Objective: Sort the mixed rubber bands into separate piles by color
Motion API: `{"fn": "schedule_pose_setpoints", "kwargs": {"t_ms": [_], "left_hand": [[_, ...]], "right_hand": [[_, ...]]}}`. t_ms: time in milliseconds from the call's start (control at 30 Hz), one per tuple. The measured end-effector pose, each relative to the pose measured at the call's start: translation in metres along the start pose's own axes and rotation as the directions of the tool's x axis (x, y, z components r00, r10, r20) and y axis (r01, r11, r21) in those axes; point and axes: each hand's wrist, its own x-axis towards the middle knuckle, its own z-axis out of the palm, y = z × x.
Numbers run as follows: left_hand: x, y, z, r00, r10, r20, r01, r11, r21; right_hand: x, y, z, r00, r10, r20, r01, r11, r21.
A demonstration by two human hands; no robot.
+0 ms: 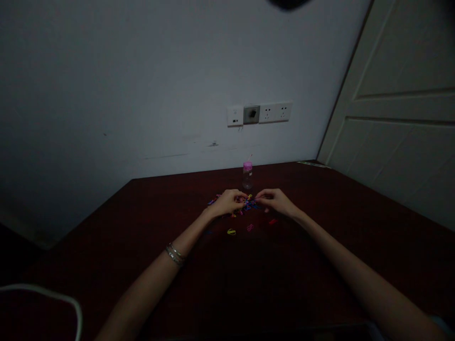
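A pile of small, colourful bands, perhaps hair ties [249,204], lies on the dark red table, with blue, purple, yellow and pink among them. My left hand [229,201] reaches in from the left and covers part of the pile, its thumb and fingers curled towards the middle. From the right, my right hand [277,200] meets the pile's edge with thumb and forefinger brought together. Whatever sits between the fingertips of either hand is too small and dark to make out. Nearer to me lie a yellow band [231,232], a pink band [250,228] and a red piece [272,221].
A clear bottle with a pink lid [248,176] stands just behind the pile. The table [249,284] reaches back to a pale wall with sockets [275,112]. A panelled door [398,113] is at the right. A white cable [53,294] curves at the lower left.
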Motion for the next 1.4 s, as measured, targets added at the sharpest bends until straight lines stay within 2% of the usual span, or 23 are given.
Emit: {"fn": "schedule_pose_setpoints", "kwargs": {"t_ms": [233,500,800,1000,1067,1233,1400], "left_hand": [[0.011,-0.005,0.01,0.997,-0.02,0.071,0.023,0.998,-0.053],[0.012,-0.01,0.012,0.999,0.011,0.034,-0.009,0.998,-0.069],[0.007,-0.004,0.006,1.0,0.018,-0.018,-0.015,0.988,0.151],[0.005,-0.001,0.007,0.997,-0.048,-0.061,0.063,0.959,0.278],[0.006,0.002,0.01,0.997,-0.047,-0.064,0.064,0.955,0.29],[0.015,0.004,0.021,0.999,-0.01,-0.037,0.022,0.947,0.32],[0.021,0.0,0.03,0.999,-0.003,-0.048,0.019,0.944,0.329]], "right_hand": [[0.003,0.003,0.003,1.0,-0.02,0.013,0.018,0.997,0.08],[0.002,0.004,0.003,1.0,-0.012,0.018,0.01,0.996,0.089],[0.001,-0.002,0.002,1.0,-0.006,0.017,0.005,0.998,0.069],[-0.001,-0.011,-0.009,0.999,0.03,-0.017,-0.03,0.999,0.026],[-0.003,-0.014,-0.02,0.999,0.03,0.016,-0.03,1.0,0.001],[-0.009,-0.012,-0.051,0.974,0.068,0.215,-0.045,0.993,-0.107],[-0.01,0.002,-0.062,0.921,0.152,0.36,-0.078,0.974,-0.211]]}}
